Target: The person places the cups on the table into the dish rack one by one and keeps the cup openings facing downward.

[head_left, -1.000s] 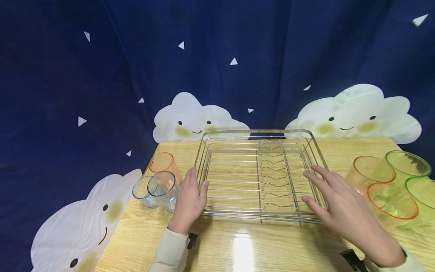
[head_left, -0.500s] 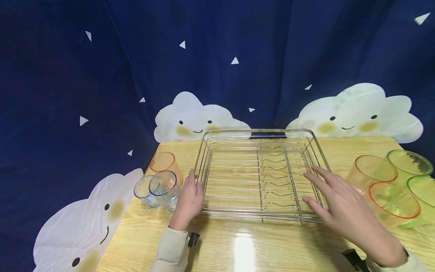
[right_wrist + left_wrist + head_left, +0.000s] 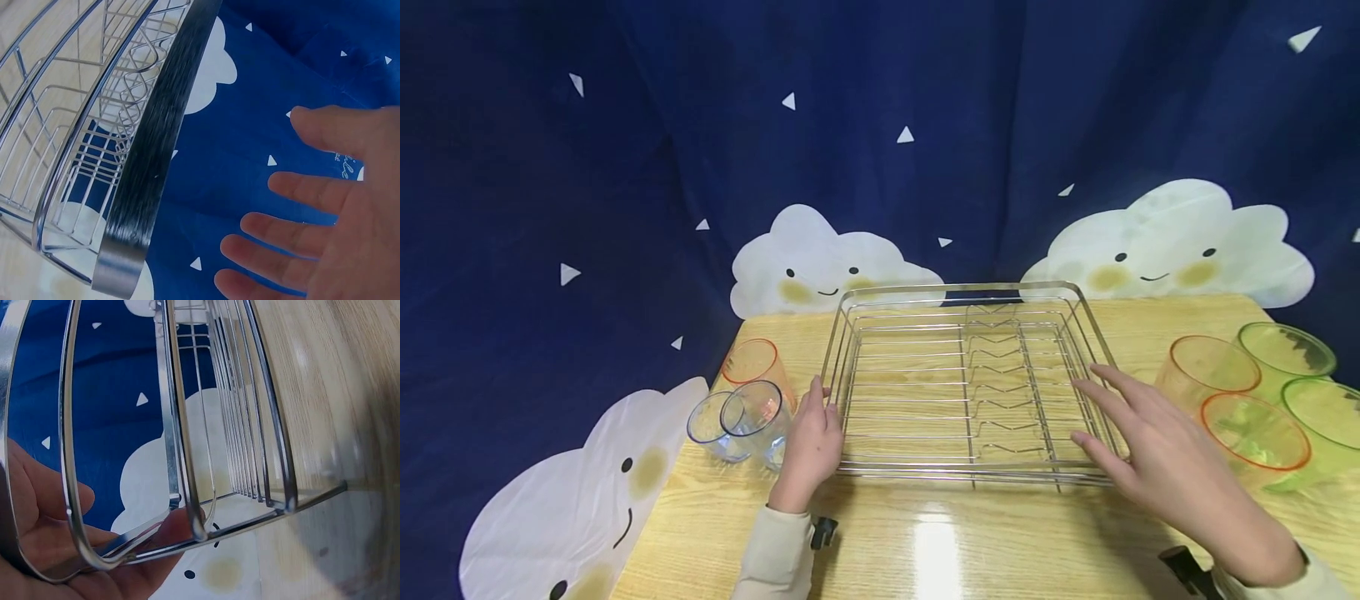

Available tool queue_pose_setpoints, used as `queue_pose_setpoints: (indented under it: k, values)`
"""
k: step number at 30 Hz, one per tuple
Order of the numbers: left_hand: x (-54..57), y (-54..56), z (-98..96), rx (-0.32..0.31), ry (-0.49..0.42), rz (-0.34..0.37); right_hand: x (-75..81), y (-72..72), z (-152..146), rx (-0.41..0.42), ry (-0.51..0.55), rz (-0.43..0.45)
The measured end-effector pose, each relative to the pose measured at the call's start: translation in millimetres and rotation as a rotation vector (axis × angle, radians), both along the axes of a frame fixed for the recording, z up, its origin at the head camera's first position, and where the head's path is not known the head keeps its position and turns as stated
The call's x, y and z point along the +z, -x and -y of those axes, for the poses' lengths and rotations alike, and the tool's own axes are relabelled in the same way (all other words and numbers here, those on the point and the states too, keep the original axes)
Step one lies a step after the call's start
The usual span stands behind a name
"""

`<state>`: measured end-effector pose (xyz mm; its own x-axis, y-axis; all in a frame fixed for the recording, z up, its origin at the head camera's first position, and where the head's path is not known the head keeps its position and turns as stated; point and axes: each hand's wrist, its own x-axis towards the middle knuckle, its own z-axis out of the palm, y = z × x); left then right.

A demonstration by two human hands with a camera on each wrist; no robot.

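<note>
A wire dish rack [image 3: 966, 371] with a flat metal rim sits in the middle of the table. My left hand [image 3: 808, 450] rests against its left side near the front corner. Seen from the left wrist, fingers [image 3: 178, 528] lie along the outside of the rim, partly hidden behind wires. My right hand [image 3: 1180, 458] hovers by the rack's right side, fingers spread and holding nothing. In the right wrist view, a gap separates those fingers [image 3: 262, 234] from the rim [image 3: 156, 144].
Left of the rack stand an orange tumbler [image 3: 752, 362] and two blue-rimmed glasses [image 3: 752, 417]. At right are several orange and green tumblers [image 3: 1255, 433], close to my right hand. A dark blue curtain [image 3: 880, 125] with clouds hangs behind the wooden table [image 3: 887, 542].
My left thumb has drawn back from inside the rack's rim toward the other fingers. The right hand keeps its spread pose. The head view has shifted slightly.
</note>
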<state>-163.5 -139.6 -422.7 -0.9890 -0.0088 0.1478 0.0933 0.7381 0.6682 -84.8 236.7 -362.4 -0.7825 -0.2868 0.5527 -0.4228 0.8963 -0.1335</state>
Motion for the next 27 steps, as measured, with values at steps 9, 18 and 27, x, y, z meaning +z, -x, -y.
queue_pose_setpoints:
  k: [9,18,27]
  values:
    - [0.1,0.6,1.6,0.003,0.008,0.01,1.4,0.7,-4.6,-0.018,-0.001,0.049]
    - [0.8,0.8,3.9,0.009,0.013,0.019,-0.7,1.2,-17.8,-0.034,0.016,0.042]
    - [-0.3,1.7,-0.1,0.006,0.0,0.014,-2.5,-4.1,-62.8,-0.179,0.07,0.102]
